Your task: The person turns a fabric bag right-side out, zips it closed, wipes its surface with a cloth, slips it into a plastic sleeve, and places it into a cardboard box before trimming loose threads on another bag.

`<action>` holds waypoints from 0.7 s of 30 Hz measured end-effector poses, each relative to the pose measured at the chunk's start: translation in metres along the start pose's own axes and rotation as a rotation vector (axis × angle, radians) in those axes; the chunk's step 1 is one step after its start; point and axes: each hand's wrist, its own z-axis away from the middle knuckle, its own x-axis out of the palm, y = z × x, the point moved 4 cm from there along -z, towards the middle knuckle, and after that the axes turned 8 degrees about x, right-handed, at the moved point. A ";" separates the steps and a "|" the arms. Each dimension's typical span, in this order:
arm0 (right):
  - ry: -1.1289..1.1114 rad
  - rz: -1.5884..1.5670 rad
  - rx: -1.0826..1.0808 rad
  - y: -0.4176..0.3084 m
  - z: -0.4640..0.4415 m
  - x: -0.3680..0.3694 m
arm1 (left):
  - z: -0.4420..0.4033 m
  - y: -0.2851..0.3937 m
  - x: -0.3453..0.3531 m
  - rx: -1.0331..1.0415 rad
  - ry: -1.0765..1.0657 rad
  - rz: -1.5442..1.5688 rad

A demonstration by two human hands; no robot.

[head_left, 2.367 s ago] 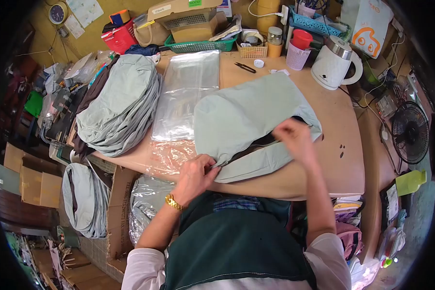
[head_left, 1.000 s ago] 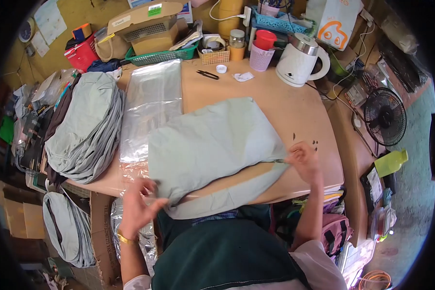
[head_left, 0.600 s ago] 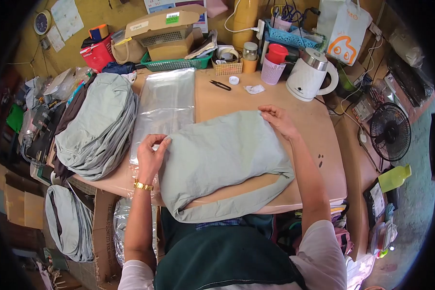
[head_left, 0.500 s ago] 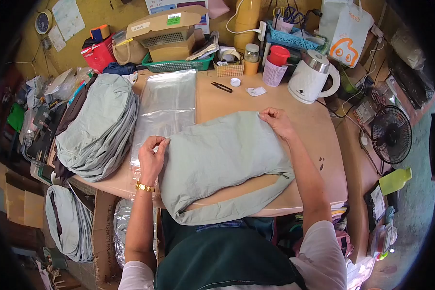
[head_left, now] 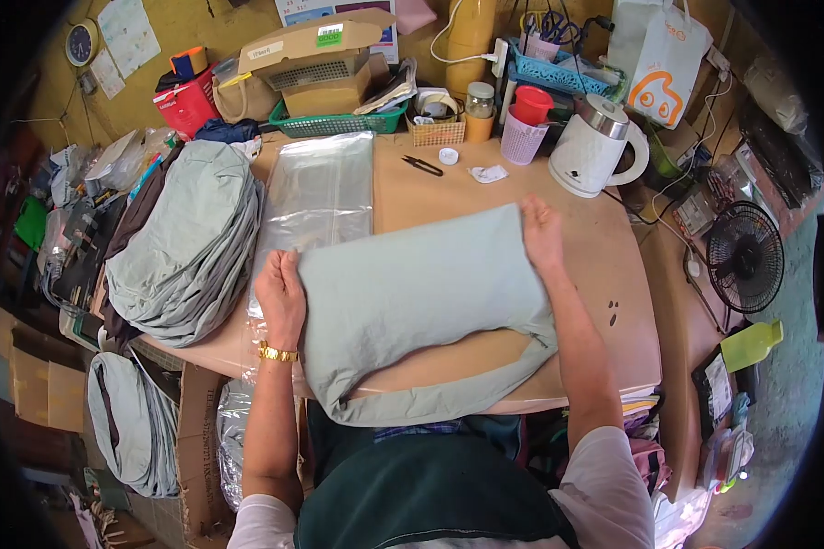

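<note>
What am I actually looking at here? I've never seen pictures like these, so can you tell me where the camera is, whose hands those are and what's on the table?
There's no machine here: a person is working with two bare hands. Every picture comes from one camera worn on that person's head, looking forward and down, so the arms reach away from you.

The left hand, with a gold band on its wrist, grips the upper left corner of a pale grey-green cloth piece. The right hand grips its upper right corner. A strap-like strip of it loops along the near edge of the table.

Also on the table are clear plastic sheets, a stack of similar cloth, a small black cutting tool and a white kettle.
</note>
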 end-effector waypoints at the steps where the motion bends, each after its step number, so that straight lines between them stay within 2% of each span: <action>1: 0.095 0.041 -0.022 -0.012 -0.002 -0.010 | -0.008 0.013 -0.003 0.048 0.028 -0.046; 2: 0.189 0.083 -0.041 -0.024 -0.003 -0.020 | -0.014 0.024 -0.007 0.094 0.052 -0.092; 5: 0.258 0.360 -0.166 -0.065 -0.016 -0.046 | -0.039 0.040 -0.002 0.135 0.016 -0.181; 7: 0.283 0.425 -0.172 -0.090 -0.010 -0.055 | -0.053 0.059 0.006 0.412 0.117 -0.163; 8: 0.317 0.439 -0.278 -0.101 -0.005 -0.059 | -0.050 0.068 0.004 0.408 0.109 -0.166; 9: 0.352 0.451 -0.388 -0.109 0.000 -0.060 | -0.047 0.086 0.008 0.475 -0.051 -0.212; 10: 0.238 0.420 -0.337 -0.110 0.011 -0.052 | -0.039 0.100 0.016 0.540 -0.210 -0.257; 12: -0.055 0.422 -0.253 -0.107 0.056 -0.023 | 0.012 0.117 0.041 0.546 -0.543 -0.352; 13: -0.234 0.455 -0.228 -0.099 0.077 -0.008 | 0.029 0.115 0.041 0.541 -0.542 -0.354; 15: -0.330 0.843 -0.246 -0.062 0.108 0.014 | 0.061 0.094 0.053 0.329 -0.843 -0.416; 16: -0.339 0.842 -0.242 -0.047 0.115 0.015 | 0.068 0.086 0.051 0.321 -0.847 -0.416; 18: -0.353 1.072 -0.122 -0.015 0.117 0.007 | 0.077 0.052 0.038 0.223 -0.944 -0.614; 21: -0.403 1.031 -0.097 0.002 0.116 0.004 | 0.084 0.022 0.027 0.184 -0.945 -0.588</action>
